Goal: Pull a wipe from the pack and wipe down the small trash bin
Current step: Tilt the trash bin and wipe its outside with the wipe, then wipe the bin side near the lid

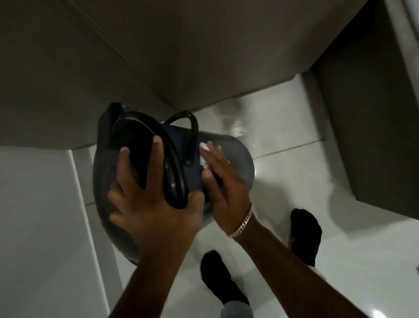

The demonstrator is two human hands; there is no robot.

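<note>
The glossy white tiled floor (287, 167) fills most of your view, with a pale ledge (33, 211) along its left edge and dark cabinet fronts (112, 58) rising at its far edge. A dark cabinet side (373, 130) stands toward the floor's far right corner.

You hold the small trash bin (237, 157) up off the floor, tipped on its side, over the far left part of the tiles and just in front of the cabinet fronts. Its mouth faces left and toward you, and its closed bottom points right. A black rim ring (174, 181) runs round the mouth, and a black handle (190, 134) arches over the bin's upper side.

Your left hand (153, 204) is clamped on the bin at its mouth: the fingers reach inside the opening and over the rim ring, while the thumb presses the outer wall. Your right hand (224, 181) lies flat against the bin's outer wall, fingers spread and extended, pressing a white wipe (205, 146) onto the blue-grey plastic. Only small bits of the wipe show, at your fingertips and between the fingers. A pale chain bracelet (241, 222) sits on your right wrist.

Below the bin, your two feet in black socks (306, 232) stand on the tiles near the floor's near edge, slightly apart.
</note>
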